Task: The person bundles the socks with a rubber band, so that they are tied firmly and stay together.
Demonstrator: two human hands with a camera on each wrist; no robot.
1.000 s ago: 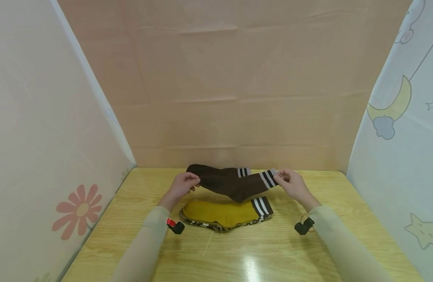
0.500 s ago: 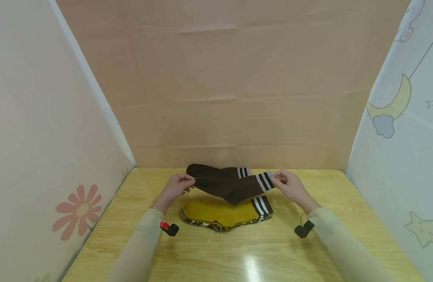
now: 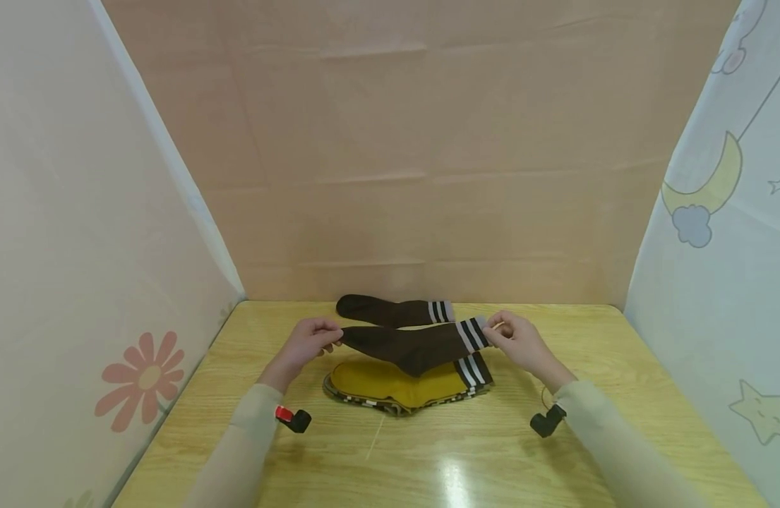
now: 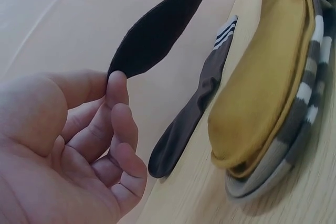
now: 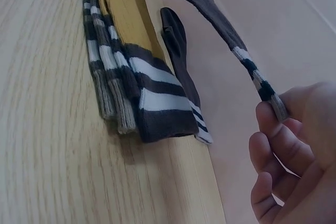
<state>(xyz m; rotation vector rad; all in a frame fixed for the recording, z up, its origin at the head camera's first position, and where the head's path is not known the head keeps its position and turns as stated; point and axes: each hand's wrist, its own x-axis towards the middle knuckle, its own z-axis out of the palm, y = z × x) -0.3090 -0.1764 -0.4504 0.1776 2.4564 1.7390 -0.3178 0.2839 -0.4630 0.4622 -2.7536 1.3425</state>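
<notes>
A dark brown sock point(image 3: 405, 346) with a striped grey cuff is stretched in the air between both hands. My left hand point(image 3: 307, 344) pinches its toe between thumb and forefinger. At the other end, my right hand point(image 3: 519, 342) pinches the cuff, as the right wrist view also shows. Below the held sock lies a stack of socks on the table, a mustard-yellow sock point(image 3: 364, 381) with a brown, white-striped cuff on top. Under it show patterned grey, brown and white socks point(image 5: 107, 77). A second dark brown sock point(image 3: 383, 310) lies flat behind, near the back edge.
The wooden table point(image 3: 339, 466) ends at a beige back panel point(image 3: 428, 176). Pale printed sheets stand on the left point(image 3: 78, 212) and right point(image 3: 733, 296). Small black devices hang at both wrists, the left one point(image 3: 297, 421) with a red part.
Both hands have moved slightly left and nearer, carrying the held brown sock with them. It now hangs over the yellow sock, and more of the rear brown sock shows.
</notes>
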